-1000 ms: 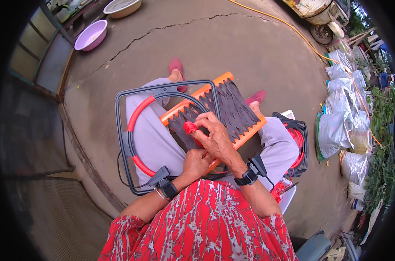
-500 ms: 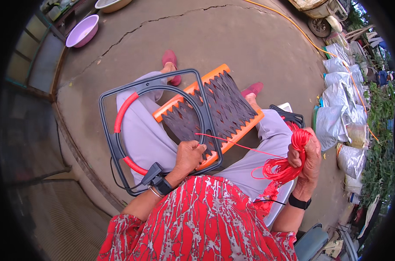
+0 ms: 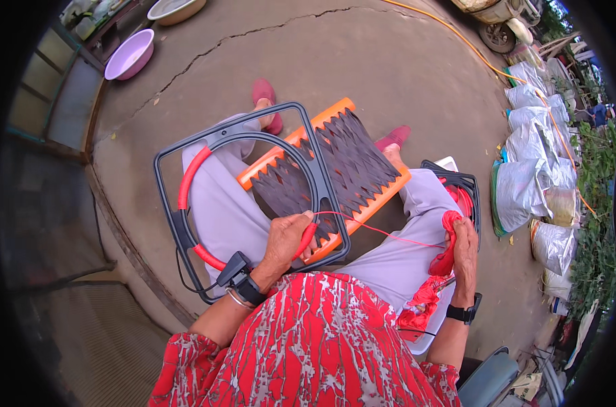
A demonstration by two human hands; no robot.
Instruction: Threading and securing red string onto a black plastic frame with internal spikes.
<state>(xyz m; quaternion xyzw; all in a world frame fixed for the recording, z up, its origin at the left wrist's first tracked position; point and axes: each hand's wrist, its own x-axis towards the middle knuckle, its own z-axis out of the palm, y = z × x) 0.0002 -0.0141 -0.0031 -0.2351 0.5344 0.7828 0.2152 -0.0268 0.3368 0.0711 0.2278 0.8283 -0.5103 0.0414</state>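
A black plastic frame (image 3: pixel 164 178) with a round ring inside it lies tilted over my left thigh. Red cord (image 3: pixel 194 175) is wound tightly round several stretches of the ring. My left hand (image 3: pixel 287 239) is closed at the ring's lower right, its thumb pressing the cord's end of the run to the ring; some fingers reach beneath. From there a loose strand (image 3: pixel 388 233) crosses to my right hand (image 3: pixel 464 251). That hand, back upward, is wrapped round a bundle of red cord (image 3: pixel 443 261) over my right thigh; its fingers partly hide the bundle.
An orange-edged footstool with dark woven strapping (image 3: pixel 345 163) stands between my legs. Another black frame with red cord (image 3: pixel 467 193) and a white tub (image 3: pixel 426 338) are at my right. Silvery sacks (image 3: pixel 521 186) line the right side; a purple basin (image 3: pixel 130 54) sits far left.
My right hand has turned back-upward and come lower with the cord bundle. My left hand has shifted slightly left, showing a red-wound stretch of ring. The strand between them hangs more slackly.
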